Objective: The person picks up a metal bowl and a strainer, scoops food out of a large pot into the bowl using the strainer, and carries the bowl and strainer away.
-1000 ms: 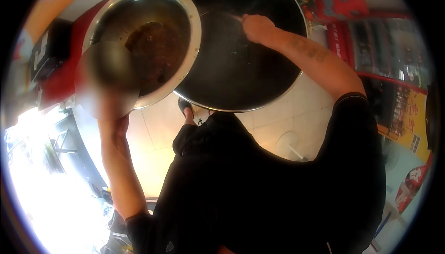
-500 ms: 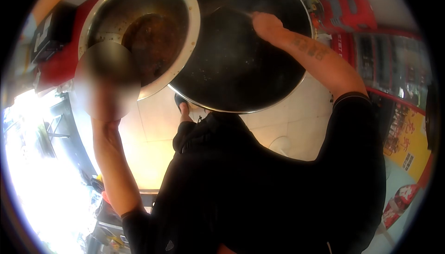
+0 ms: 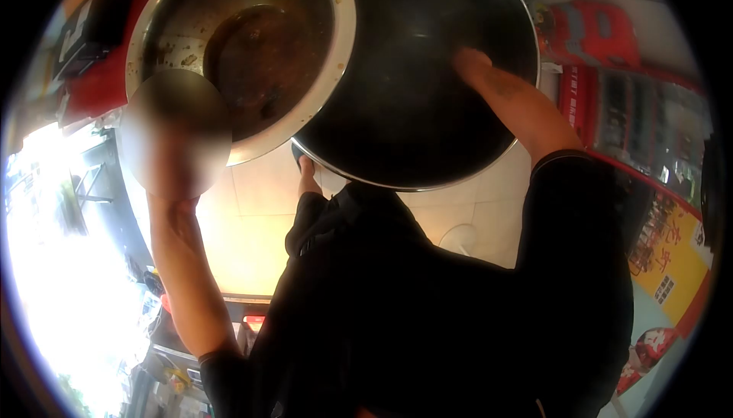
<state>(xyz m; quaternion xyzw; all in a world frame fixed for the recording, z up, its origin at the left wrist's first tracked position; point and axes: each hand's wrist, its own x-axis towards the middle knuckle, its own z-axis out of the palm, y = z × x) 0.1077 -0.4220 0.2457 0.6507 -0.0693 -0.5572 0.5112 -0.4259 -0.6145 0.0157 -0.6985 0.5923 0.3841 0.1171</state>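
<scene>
A wide metal basin (image 3: 345, 17) with a pale rim holds dark brown liquid (image 3: 263, 59). It overlaps the left side of a large black wok (image 3: 416, 124). My left hand (image 3: 179, 162) is at the basin's near left edge; a round blur covers its fingers, so its grip cannot be made out. Over the right part of the wok, my right hand (image 3: 475, 63) looks closed and is smeared by motion. What it holds is lost against the dark wok. Haze hangs over the wok's interior.
Pale floor tiles (image 3: 252, 242) lie below the wok, with a foot (image 3: 307, 166) on them. A red-framed glass cabinet (image 3: 641, 120) and a yellow poster (image 3: 668, 250) line the right side. A black box (image 3: 88, 40) stands at upper left, above bright glare.
My right hand has moved right and a little nearer to my body. The wok and basin appear shifted right in the view. My left hand stays at the basin's edge.
</scene>
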